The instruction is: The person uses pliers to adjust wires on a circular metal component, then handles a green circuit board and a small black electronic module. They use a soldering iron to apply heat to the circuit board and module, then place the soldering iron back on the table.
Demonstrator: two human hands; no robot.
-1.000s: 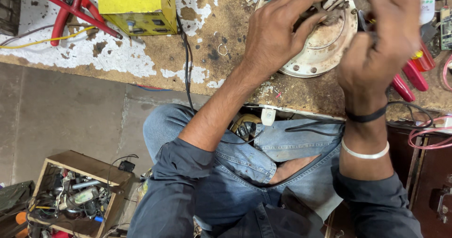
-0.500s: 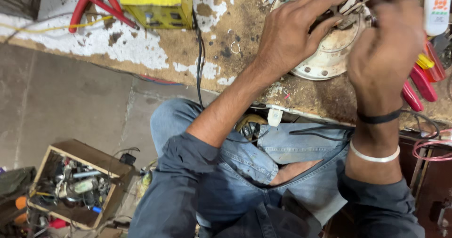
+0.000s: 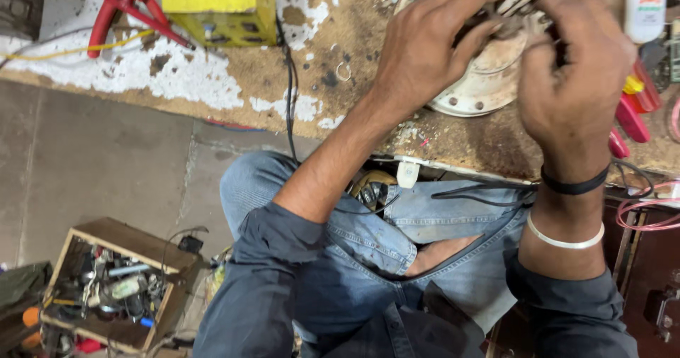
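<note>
Head view: both hands, left hand (image 3: 425, 50) and right hand (image 3: 574, 75), are gripping small parts on the round metal plate (image 3: 482, 82) (blurry), so work's looking mid-way, nothing finished yet.

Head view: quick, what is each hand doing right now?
Left hand: fingers curled on the round metal plate.
Right hand: closed over the plate's centre; what it pinches cannot be told.

A worn bench (image 3: 212, 82) with flaking white paint stands over a grey concrete floor (image 3: 92, 167). A wooden crate (image 3: 117, 287) of oddments sits on the floor.
</note>
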